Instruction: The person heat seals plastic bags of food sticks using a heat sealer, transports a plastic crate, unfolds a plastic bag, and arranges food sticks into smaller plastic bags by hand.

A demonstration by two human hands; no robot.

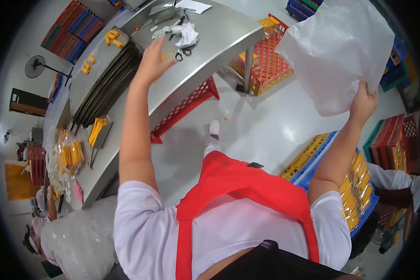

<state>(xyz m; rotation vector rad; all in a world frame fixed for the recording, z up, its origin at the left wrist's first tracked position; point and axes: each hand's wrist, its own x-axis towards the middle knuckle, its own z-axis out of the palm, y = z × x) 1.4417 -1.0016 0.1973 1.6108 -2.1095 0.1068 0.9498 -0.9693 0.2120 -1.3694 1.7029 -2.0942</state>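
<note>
The right hand (pixel 363 103) is out to the side, its fingers closed on the lower edge of a translucent plastic sheet (pixel 338 53), which spreads above the floor (pixel 275 126), well apart from the counter (pixel 219 28). The left hand (pixel 153 63) is open and holds nothing, fingers spread and thumb apart; it appears over the counter, near the black-handled scissors (pixel 183 54), but whether it touches the surface cannot be told. A crumpled white cloth (pixel 186 34) lies just beyond the scissors, with pens (pixel 186 16) beside it and a white paper (pixel 194 6) farther back. To the left of that hand is a stack of dark trays (pixel 108 77), with yellow pieces (pixel 113 38) on top. Closer to the body, a metal holder (pixel 99 140) bears yellow sticks, beside clear bags of yellow sticks (pixel 70 156). A red lattice crate (pixel 189 108) is below the counter edge; another red crate (pixel 269 63) containing yellow items stands by the counter leg (pixel 248 70). Near the right arm, a blue crate (pixel 369 210) holds clear-wrapped yellow packs (pixel 354 191).
</note>
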